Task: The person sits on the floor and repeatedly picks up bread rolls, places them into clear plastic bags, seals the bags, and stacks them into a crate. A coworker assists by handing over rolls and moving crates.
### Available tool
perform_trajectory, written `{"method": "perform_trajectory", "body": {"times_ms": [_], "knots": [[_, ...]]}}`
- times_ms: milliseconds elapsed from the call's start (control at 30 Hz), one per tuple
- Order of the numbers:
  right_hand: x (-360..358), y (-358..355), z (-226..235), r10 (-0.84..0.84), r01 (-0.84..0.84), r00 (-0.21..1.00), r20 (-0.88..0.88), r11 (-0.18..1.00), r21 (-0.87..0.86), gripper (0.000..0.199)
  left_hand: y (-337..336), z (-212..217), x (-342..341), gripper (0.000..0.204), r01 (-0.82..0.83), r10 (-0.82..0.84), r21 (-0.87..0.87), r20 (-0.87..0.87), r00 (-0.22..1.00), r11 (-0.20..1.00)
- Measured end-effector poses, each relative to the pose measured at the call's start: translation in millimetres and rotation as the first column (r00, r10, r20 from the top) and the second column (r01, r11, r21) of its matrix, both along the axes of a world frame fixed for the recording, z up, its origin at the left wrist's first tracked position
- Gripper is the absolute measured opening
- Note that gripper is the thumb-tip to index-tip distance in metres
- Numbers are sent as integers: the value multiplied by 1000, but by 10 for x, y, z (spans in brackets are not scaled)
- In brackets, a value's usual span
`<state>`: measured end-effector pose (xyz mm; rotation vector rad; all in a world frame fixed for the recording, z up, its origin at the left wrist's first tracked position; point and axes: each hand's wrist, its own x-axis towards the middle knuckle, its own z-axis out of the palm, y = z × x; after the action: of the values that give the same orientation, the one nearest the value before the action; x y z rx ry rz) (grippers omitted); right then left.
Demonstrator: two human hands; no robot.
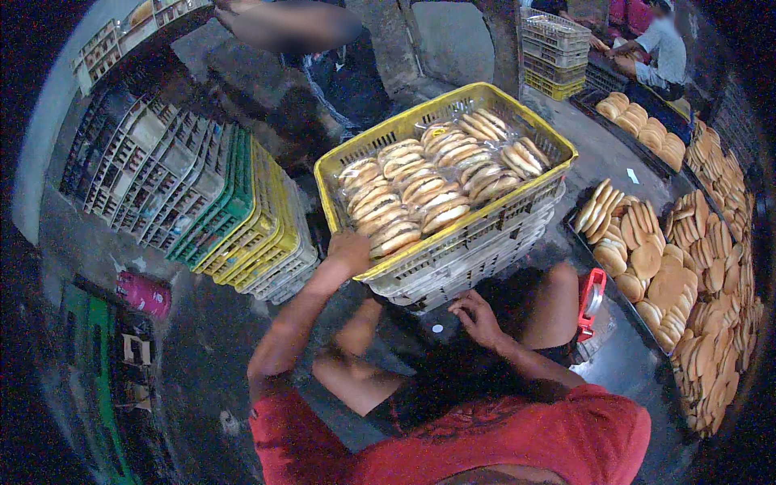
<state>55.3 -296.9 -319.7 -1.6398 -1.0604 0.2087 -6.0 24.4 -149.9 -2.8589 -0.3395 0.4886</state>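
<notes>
Touching the yellow crate (477, 229) at its near left corner, the left hand (349, 252) is closest — I can't tell if its fingers grip. The crate runs long, near left to far right. The right hand (478, 318) sits in front — fingers loosely bent, nothing in them.

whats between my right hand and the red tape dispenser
Your bent right leg lies between your right hand and the red tape dispenser, as the head view shows.
</notes>
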Motion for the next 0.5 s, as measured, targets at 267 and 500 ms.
{"method": "perform_trajectory", "body": {"times_ms": [267,500], "knots": [[252,221,796,85,-84,996,32,996,-20,10,-19,39,1,24,99,-105,-279,-7,994,955],[1549,1760,1701,751,-71,371,547,610,-789,29,50,-17,-118,26,122,288,-757,385,877,642]]}}
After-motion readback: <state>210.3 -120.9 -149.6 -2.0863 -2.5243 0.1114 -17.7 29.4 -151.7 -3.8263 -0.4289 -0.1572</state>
